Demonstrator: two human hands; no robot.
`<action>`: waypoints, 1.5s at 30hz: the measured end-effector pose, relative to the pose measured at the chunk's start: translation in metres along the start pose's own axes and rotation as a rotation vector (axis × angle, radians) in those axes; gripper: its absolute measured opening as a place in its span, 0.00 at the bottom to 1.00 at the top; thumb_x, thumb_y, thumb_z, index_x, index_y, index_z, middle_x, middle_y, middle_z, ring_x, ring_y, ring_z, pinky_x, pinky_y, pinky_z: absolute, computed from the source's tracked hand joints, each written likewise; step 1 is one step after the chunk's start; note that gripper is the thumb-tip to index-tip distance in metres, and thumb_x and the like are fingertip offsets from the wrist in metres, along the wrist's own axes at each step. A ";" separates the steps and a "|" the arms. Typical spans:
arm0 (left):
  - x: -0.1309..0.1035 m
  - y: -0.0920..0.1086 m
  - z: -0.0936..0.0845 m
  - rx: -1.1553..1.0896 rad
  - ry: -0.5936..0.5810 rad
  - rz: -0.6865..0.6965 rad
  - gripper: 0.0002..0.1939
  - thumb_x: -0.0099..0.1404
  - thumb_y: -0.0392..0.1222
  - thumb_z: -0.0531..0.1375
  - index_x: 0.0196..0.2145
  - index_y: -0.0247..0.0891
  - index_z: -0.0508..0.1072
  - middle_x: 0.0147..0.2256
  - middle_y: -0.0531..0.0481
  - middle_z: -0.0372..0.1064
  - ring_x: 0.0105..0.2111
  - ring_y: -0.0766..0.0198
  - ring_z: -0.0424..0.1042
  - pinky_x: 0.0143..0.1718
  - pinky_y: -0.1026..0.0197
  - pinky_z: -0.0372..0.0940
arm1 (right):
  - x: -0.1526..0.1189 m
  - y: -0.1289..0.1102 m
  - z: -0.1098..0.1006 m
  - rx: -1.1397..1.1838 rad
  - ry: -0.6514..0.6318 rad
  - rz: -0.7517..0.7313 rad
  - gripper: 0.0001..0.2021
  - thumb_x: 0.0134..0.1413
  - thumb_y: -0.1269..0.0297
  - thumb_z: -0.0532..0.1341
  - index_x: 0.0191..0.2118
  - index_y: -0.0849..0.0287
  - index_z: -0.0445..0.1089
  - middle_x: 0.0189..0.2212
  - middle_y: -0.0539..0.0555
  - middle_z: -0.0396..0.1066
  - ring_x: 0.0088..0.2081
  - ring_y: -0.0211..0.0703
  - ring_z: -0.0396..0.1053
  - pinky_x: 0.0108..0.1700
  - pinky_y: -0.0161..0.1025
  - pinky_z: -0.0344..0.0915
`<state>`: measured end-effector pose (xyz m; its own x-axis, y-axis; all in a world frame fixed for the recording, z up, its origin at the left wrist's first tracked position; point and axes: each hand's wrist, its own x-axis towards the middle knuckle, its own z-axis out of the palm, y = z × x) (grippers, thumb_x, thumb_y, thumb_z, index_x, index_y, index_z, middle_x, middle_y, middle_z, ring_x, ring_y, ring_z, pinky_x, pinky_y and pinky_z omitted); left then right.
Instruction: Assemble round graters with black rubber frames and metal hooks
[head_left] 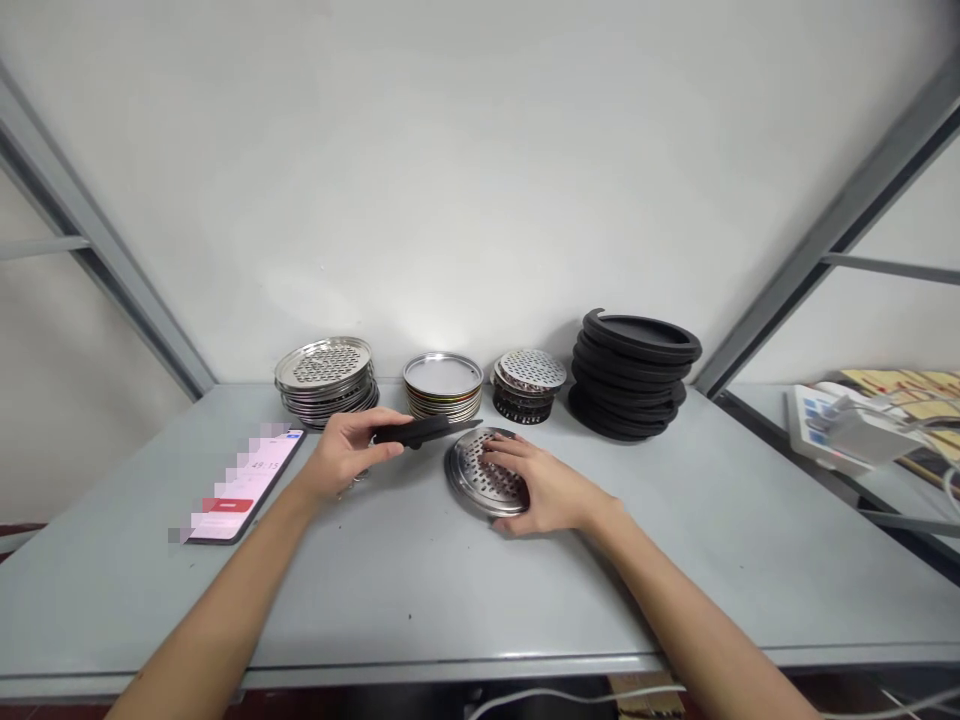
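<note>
My left hand (pixel 349 450) is closed in a pinch on a black, flat, tapered object (pixel 420 431) that looks like a knife. Its thin end points right, above the table, and its exact kind I cannot tell. A round metal grater plate (pixel 472 470) with a raised rim and rows of holes lies on the table. Over its right side rests my right hand (pixel 551 485), fingertips on the perforated face and thumb at the near rim. Something small and shiny (pixel 358 477) shows partly beneath my left hand.
Along the wall stand perforated metal plates (pixel 324 365), plain round metal lids (pixel 442 375), smaller perforated discs (pixel 531 370) and black rings or trays (pixel 634 375), all stacked. A phone (pixel 240 490) lies at left. A white power strip (pixel 832 430) sits beyond the right frame post.
</note>
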<state>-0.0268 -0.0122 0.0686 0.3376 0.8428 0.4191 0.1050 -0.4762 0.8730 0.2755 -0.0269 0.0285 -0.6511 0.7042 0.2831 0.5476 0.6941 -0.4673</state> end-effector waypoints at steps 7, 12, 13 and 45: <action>0.000 -0.013 -0.005 -0.120 -0.172 0.064 0.13 0.51 0.36 0.70 0.37 0.42 0.80 0.36 0.44 0.76 0.42 0.53 0.73 0.45 0.49 0.68 | -0.013 0.016 -0.036 0.237 0.094 0.205 0.24 0.49 0.59 0.62 0.53 0.58 0.69 0.48 0.58 0.73 0.46 0.59 0.71 0.48 0.49 0.67; 0.001 -0.013 -0.002 -0.095 -0.235 0.077 0.12 0.50 0.33 0.71 0.34 0.41 0.80 0.35 0.45 0.77 0.44 0.53 0.72 0.49 0.46 0.65 | -0.018 0.031 -0.039 0.261 0.200 0.265 0.22 0.55 0.52 0.58 0.50 0.60 0.72 0.48 0.58 0.73 0.48 0.59 0.70 0.49 0.50 0.65; 0.001 -0.012 -0.003 -0.087 -0.239 0.079 0.12 0.50 0.33 0.71 0.34 0.41 0.80 0.35 0.45 0.77 0.44 0.52 0.72 0.49 0.46 0.65 | -0.018 0.033 -0.039 0.259 0.210 0.273 0.22 0.55 0.51 0.58 0.50 0.61 0.72 0.47 0.58 0.74 0.48 0.59 0.70 0.49 0.49 0.66; -0.013 -0.028 0.020 0.586 -0.436 -0.043 0.34 0.52 0.57 0.67 0.55 0.47 0.67 0.61 0.44 0.54 0.60 0.48 0.56 0.61 0.46 0.54 | -0.006 0.014 -0.007 -0.056 0.231 0.047 0.17 0.59 0.55 0.57 0.48 0.58 0.72 0.50 0.61 0.70 0.52 0.51 0.67 0.54 0.49 0.64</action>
<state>-0.0150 -0.0146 0.0335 0.6506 0.7456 0.1439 0.5686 -0.6040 0.5585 0.2908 -0.0207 0.0257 -0.4903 0.7472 0.4487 0.6073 0.6622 -0.4390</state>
